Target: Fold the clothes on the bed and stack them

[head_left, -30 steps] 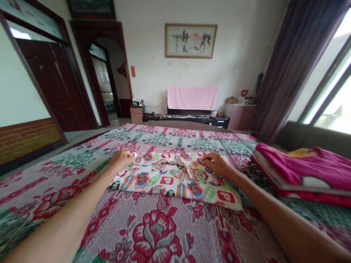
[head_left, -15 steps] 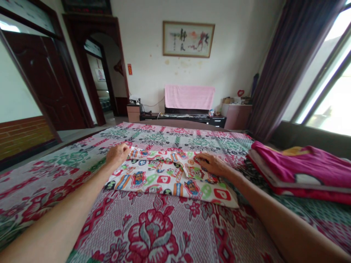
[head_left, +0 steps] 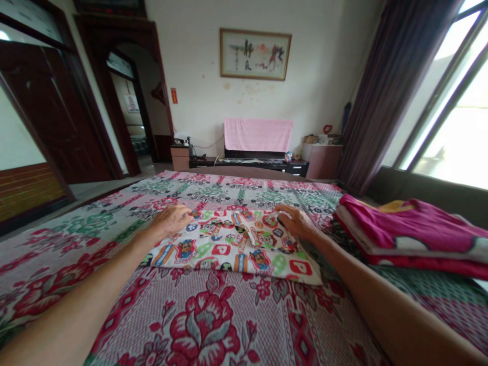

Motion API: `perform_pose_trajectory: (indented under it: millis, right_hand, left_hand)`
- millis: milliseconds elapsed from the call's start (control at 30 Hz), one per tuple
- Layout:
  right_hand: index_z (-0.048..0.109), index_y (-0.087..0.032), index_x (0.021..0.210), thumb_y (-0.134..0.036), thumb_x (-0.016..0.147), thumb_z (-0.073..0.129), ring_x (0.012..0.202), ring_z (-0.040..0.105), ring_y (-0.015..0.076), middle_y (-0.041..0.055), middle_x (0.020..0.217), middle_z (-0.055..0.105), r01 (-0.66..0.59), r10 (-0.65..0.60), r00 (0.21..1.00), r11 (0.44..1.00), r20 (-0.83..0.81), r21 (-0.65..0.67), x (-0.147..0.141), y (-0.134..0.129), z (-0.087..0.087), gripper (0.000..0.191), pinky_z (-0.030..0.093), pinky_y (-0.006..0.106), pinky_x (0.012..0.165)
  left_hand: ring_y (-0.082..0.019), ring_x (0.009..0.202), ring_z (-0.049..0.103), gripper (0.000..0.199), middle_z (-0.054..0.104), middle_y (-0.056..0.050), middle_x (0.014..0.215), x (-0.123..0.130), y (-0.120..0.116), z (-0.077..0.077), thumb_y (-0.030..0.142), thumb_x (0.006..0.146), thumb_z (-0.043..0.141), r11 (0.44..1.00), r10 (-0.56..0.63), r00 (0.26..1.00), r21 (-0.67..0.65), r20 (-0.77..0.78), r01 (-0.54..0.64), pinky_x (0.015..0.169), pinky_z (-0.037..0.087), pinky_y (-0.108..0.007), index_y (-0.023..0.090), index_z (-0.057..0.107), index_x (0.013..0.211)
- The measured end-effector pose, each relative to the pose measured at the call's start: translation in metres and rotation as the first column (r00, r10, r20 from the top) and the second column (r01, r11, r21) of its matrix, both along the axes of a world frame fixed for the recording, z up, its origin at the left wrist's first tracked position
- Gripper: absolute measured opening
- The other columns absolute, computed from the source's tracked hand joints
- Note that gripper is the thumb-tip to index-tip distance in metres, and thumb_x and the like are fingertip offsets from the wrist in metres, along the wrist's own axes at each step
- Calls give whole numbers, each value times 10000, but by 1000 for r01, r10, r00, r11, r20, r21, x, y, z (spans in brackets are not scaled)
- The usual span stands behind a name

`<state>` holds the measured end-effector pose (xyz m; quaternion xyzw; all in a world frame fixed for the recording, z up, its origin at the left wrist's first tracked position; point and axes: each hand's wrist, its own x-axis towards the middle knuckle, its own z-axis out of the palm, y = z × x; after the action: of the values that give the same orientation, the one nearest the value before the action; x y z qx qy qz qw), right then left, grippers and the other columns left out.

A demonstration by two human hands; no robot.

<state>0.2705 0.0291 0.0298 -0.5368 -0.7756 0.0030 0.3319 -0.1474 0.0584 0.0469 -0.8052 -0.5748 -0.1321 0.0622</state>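
Observation:
A white cartoon-print cloth [head_left: 213, 251], folded into a wide flat shape, lies in front of me; its exact kind I cannot make out. At its far left corner is my left hand [head_left: 172, 221], its fingers curled over and closed on the edge. My right hand [head_left: 296, 222] is at the far right corner, the bent fingers gripping the cloth there. A smaller folded flap of the same print lies on top towards the right. The fingertips of both hands are partly hidden.
The cloth rests on a floral bedspread [head_left: 202, 325]. To the right sits a stack of folded pink fabric [head_left: 415, 226]. Beyond the bed's far edge stands a low black cabinet [head_left: 247, 166] with a pink towel [head_left: 259, 134] above it. A curtain [head_left: 381, 96] hangs by the window.
My left hand has shifted inward and turned over the cloth's far left corner. The far edge strip looks flatter now. My right hand stays at its corner; the view has swung slightly right.

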Motion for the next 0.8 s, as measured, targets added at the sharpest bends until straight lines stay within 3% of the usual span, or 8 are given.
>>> perform_pose_trajectory:
  millis: [67, 167, 367, 567, 800]
  right_hand:
    - [653, -210, 1063, -273, 860, 420, 989, 631, 204, 73, 1112, 673, -46, 47, 999, 999, 27, -28, -3, -1, -2, 315, 483, 323, 875]
    - [667, -213, 1003, -317, 860, 459, 967, 622, 208, 76, 1056, 680, -79, 82, 991, 996, 105, -36, -4, -1, -6, 273, 472, 330, 871]
    - [666, -202, 961, -377, 884, 444, 947, 608, 200, 72, 1040, 677, -48, 59, 986, 996, 155, -75, 2, 2, -10, 293, 459, 311, 849]
    - [632, -224, 1103, -368, 888, 447, 1101, 556, 215, 63, 1193, 632, -84, 100, 986, 989, 132, -122, 8, 5, -16, 318, 418, 361, 972]
    - [610, -251, 1189, -375, 888, 463, 1238, 481, 242, 57, 1320, 566, -66, 81, 992, 987, 97, -149, 13, 8, -21, 357, 341, 436, 1074]
  left_hand:
    - [-227, 1135, 562, 478, 605, -96, 1257, 0, 1, -8, 471, 846, 411, 997, -51, 998, -59, -30, 49, 987, 404, -302, 187, 647, 1149]
    - [-228, 1207, 514, 516, 541, -104, 1334, -2, 2, -19, 494, 875, 353, 990, -35, 998, -135, -43, 29, 1017, 385, -315, 187, 590, 1216]
    - [-256, 1271, 448, 526, 493, -134, 1368, -3, 4, -22, 496, 878, 337, 981, 10, 999, -195, -47, -19, 1049, 344, -353, 180, 551, 1240]
    - [-255, 1259, 447, 496, 501, -126, 1355, -2, 4, -22, 465, 868, 373, 980, -1, 1000, -197, -11, -1, 1055, 322, -363, 194, 553, 1242]
    - [-275, 1174, 492, 330, 581, -105, 1205, -5, 5, -27, 394, 856, 460, 990, -22, 1000, -142, -13, 20, 1013, 372, -378, 242, 628, 1096]
